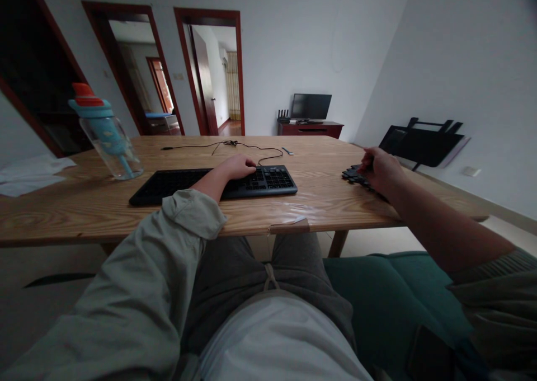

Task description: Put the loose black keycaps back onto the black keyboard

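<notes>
Wooden worktop (323, 205): the curled left hand (239, 167) rests on a keyboard (266, 182); loose black pieces (351, 174) remain apart beneath the right hand (384, 169); both grips unclear.

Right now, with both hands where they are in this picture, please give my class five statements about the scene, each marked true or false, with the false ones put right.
1. The left hand is at the keyboard. True.
2. The bottle stands to the left of the keyboard. True.
3. The right hand is holding the bottle. False: it is at the small black pieces.
4. The cable lies nearer the person than the keyboard does. False: it lies on the keyboard's far side.
5. The dark screen stands on a cabinet. True.
</notes>
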A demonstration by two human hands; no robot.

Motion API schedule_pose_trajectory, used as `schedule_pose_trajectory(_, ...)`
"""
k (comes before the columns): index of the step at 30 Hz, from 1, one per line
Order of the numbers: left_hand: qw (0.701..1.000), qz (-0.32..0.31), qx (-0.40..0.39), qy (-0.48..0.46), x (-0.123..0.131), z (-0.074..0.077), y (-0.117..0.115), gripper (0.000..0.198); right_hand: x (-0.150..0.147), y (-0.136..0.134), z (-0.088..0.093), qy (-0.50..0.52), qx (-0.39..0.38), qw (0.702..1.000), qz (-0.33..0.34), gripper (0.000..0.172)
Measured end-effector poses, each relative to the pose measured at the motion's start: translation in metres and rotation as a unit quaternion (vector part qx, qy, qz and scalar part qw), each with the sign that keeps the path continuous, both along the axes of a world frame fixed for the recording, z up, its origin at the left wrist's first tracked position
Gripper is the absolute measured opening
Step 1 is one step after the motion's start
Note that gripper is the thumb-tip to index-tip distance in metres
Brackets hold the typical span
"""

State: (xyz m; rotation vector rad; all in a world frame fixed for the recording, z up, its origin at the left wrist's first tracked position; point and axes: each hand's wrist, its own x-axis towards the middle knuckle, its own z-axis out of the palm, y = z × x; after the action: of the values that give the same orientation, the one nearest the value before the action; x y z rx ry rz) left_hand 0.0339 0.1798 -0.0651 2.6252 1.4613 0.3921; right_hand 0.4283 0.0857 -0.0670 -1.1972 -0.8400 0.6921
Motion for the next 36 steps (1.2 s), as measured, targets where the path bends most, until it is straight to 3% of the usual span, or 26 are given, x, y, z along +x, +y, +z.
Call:
schedule_pose_trajectory(6,1.000,0.004,-0.004,0.002,0.000,0.001,-0.004,0.035,-0.003,-0.003,-0.003,0.033,-0.042,0.998,-0.012,0.025)
schedule_pose_trajectory(12,1.000,0.006,-0.005,0.003,0.001,0.001,-0.004,0.035,-0.005,-0.003,-0.004,-0.011,-0.080,0.997,-0.016,0.031)
schedule_pose_trajectory(36,1.000,0.005,0.006,0.005,0.001,0.003,-0.006,0.034,-0.007,-0.016,0.001,-0.107,-0.108,0.986,-0.072,0.023)
